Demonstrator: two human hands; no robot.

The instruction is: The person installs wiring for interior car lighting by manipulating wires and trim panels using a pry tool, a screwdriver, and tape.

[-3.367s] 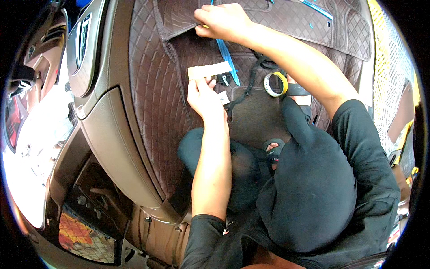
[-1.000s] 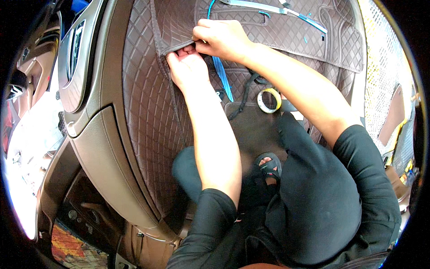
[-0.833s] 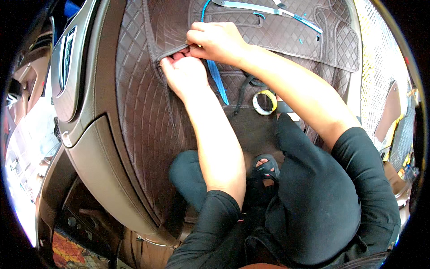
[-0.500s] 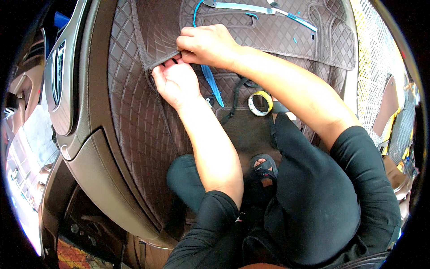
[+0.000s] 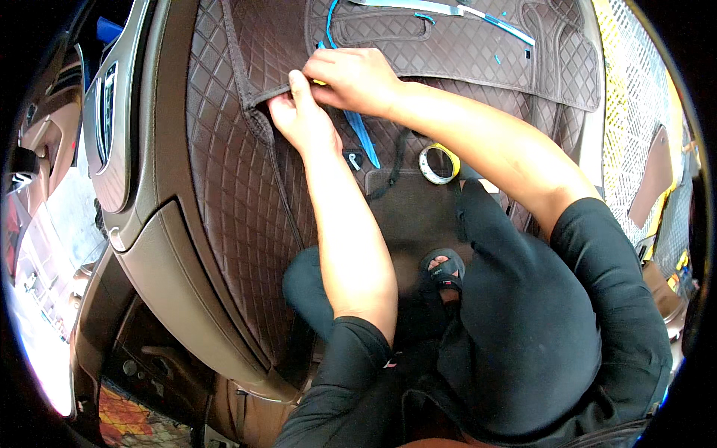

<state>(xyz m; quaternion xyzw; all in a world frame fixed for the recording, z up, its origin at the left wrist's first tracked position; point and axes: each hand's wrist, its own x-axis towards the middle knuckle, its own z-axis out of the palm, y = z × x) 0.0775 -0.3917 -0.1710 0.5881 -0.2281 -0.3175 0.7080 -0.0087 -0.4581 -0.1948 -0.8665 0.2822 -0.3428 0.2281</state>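
Observation:
A dark brown quilted mat (image 5: 272, 45) with a bound edge covers the surface before me, and one corner of it is lifted. My left hand (image 5: 300, 123) pinches that edge, thumb on top and fingers curled beneath it. Right beside it my right hand (image 5: 358, 78) is closed, its fingertips meeting my left thumb at the edge. A small bit of yellow shows at those fingertips, too little to name. Below the hands hangs a blue strip (image 5: 361, 138); a thin blue cord (image 5: 329, 22) runs above them.
A yellow and white tape roll (image 5: 423, 164) lies near my right knee. Near it is a black strap (image 5: 396, 164). Blue-and-white strips (image 5: 497, 30) and scraps lie at the top. A tan and grey car panel (image 5: 160, 254) bounds the left; white netting (image 5: 635, 97) hangs right.
My left thumb has come up over the mat's edge, and the hands have shifted slightly. A bit of yellow now shows at my right fingertips. The view has shifted a little.

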